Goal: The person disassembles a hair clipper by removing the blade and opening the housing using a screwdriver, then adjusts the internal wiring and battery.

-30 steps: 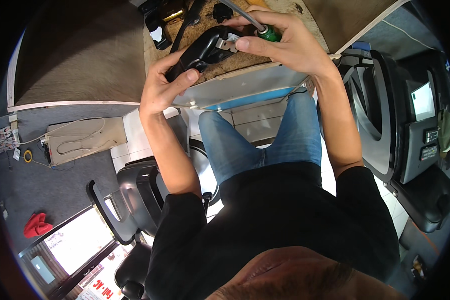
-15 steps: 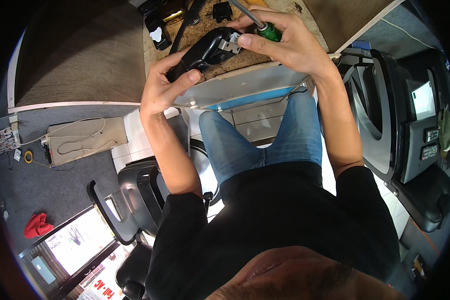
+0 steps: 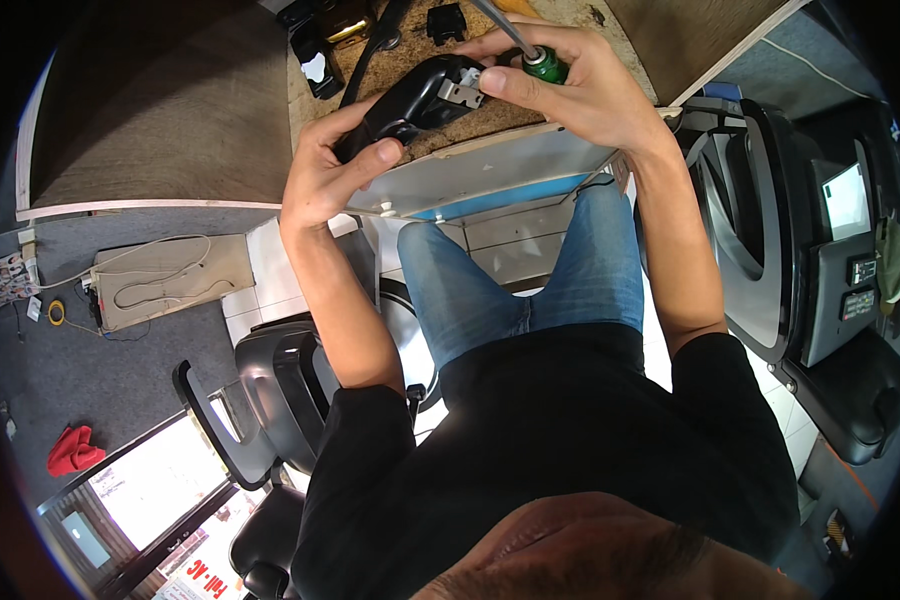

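My left hand (image 3: 332, 178) is wrapped round the body of a black hair clipper (image 3: 410, 105), its thumb along the near side. A bare metal bracket (image 3: 461, 95) and a whitish part show at the clipper's right end. There my right hand (image 3: 580, 85) rests its thumb tip, with the index finger behind the clipper. Tucked in the same hand is a screwdriver (image 3: 544, 65) with a green handle, its grey shaft pointing up and left, away from the clipper. The clipper is held tilted, just above the near edge of a worn brown worktop (image 3: 590, 30).
Beyond the clipper lie a black part (image 3: 446, 24), a dark strap or cord (image 3: 375, 45) and a black piece with a white patch (image 3: 316, 70). Wooden panels (image 3: 160, 110) flank the worktop. Black salon chairs (image 3: 280, 390) stand at both sides; a red cloth (image 3: 74, 452) lies at lower left.
The screwdriver has shifted slightly to the right within my right hand. My right thumb has moved a touch rightward; the left hand and clipper hold almost still.
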Available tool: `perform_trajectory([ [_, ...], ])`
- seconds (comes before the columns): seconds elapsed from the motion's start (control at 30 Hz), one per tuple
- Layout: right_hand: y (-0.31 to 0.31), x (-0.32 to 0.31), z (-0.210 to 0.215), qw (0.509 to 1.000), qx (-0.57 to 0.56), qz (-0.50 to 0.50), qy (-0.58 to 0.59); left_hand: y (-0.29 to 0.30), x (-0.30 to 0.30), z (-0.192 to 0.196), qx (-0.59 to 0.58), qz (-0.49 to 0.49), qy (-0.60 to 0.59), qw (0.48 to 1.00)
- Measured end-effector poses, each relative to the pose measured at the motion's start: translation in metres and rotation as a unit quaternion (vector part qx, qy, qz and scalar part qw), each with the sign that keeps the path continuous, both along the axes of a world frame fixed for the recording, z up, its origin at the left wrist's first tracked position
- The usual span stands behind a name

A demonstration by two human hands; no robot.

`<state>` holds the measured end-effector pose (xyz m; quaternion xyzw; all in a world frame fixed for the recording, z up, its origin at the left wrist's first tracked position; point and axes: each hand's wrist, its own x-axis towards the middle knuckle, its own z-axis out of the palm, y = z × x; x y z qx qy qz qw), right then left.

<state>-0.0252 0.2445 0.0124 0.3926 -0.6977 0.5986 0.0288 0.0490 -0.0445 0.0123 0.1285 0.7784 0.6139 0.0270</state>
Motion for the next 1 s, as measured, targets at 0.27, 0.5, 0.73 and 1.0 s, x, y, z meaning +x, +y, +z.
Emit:
perform_trajectory([
  [0.27, 0.0008, 0.0034, 0.0035, 0.999, 0.009, 0.015, -0.033, -0.0011, 0.0012, 0.0003, 0.000, 0.003, -0.011, 1.000],
  [0.5, 0.0012, 0.0023, 0.0023, 1.000, 0.007, 0.007, -0.019, 0.0003, 0.0010, 0.0008, -0.003, 0.003, -0.011, 1.000],
  [0.73, 0.0002, 0.0025, 0.0012, 1.000, 0.016, -0.008, -0.021, 0.0014, 0.0008, 0.0009, -0.002, 0.011, -0.012, 1.000],
  [1.0, 0.0015, 0.0063, 0.0066, 1.000, 0.023, -0.005, -0.017, 0.0012, 0.0018, 0.0001, -0.003, 0.013, -0.010, 1.000],
])
